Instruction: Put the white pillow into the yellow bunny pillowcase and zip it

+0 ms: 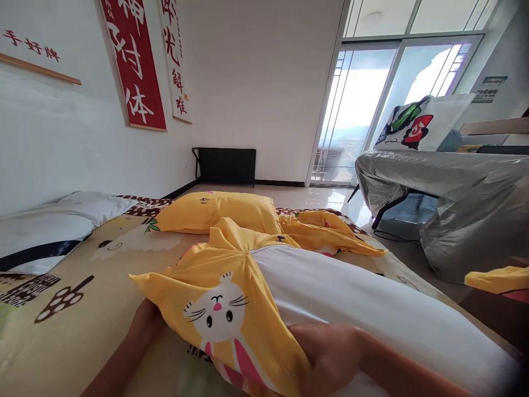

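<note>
A yellow pillowcase (264, 309) with a white rabbit print is partly drawn over the end of a white pillow (351, 298), which lies across the bed. At the case's left side my left hand (149, 318) grips the fabric from below, its fingertips hidden behind the cloth. My right hand (330, 350) is closed on the case's near right edge, against the pillow's side. Between both hands the fabric hangs in folds, with the rabbit face toward me.
Beyond lie a stuffed yellow pillow (223, 209) and a crumpled yellow pillowcase (334, 231). White pillows (45, 226) rest at the left on the patterned bedsheet (99, 309). A plastic-covered table (438, 171) with a bag (430, 124) stands right; more yellow cloth (498, 279) lies nearby.
</note>
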`<action>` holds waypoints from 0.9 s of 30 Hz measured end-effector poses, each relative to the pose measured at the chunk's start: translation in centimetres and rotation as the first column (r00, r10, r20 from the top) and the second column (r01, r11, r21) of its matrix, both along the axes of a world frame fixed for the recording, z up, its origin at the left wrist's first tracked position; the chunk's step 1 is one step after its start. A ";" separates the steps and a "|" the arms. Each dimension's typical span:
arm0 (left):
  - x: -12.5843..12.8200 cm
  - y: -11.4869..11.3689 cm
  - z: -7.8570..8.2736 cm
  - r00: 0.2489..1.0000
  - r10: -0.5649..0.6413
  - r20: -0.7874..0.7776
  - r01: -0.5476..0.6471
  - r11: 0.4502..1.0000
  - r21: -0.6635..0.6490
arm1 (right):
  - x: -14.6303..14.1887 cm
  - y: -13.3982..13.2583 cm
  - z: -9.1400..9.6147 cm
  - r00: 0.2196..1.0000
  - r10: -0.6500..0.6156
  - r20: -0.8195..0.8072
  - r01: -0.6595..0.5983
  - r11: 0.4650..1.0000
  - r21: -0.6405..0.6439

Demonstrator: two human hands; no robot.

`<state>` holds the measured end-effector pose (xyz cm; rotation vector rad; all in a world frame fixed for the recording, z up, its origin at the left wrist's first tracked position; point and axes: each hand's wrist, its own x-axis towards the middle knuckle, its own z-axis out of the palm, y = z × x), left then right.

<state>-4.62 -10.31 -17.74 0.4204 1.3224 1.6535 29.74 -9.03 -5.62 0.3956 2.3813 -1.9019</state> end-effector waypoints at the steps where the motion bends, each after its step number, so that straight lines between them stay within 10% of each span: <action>1: 0.4 -0.4 -0.2 0.997 0.035 0.062 -0.036 0.999 0.010 | 0.0 -0.1 0.1 1.000 -0.003 -0.027 0.002 1.000 -0.026; 10: 7.9 -5.7 -1.7 0.965 -0.254 0.062 0.253 0.967 0.019 | 0.4 0.9 -1.6 1.000 0.026 0.005 -0.024 0.984 -0.179; 15: 8.9 -4.0 -1.1 0.968 -0.171 -0.182 0.177 0.984 0.018 | 0.5 0.3 -1.1 0.999 -0.032 0.001 0.031 0.979 -0.200; 19: 8.9 -0.7 1.1 0.958 -0.105 -0.266 0.148 0.978 0.150 | 1.6 0.8 1.6 0.960 -0.276 0.054 0.271 0.959 0.083; 23: 10.6 3.3 4.3 0.968 -0.046 -0.245 0.126 0.937 0.325 | 3.9 4.6 3.1 0.857 -0.488 -0.164 0.508 0.750 0.424; 27: 13.8 6.1 6.5 0.977 -0.030 -0.211 0.128 0.876 0.465 | 6.2 9.7 -0.1 0.764 -0.572 -0.297 0.549 0.336 0.766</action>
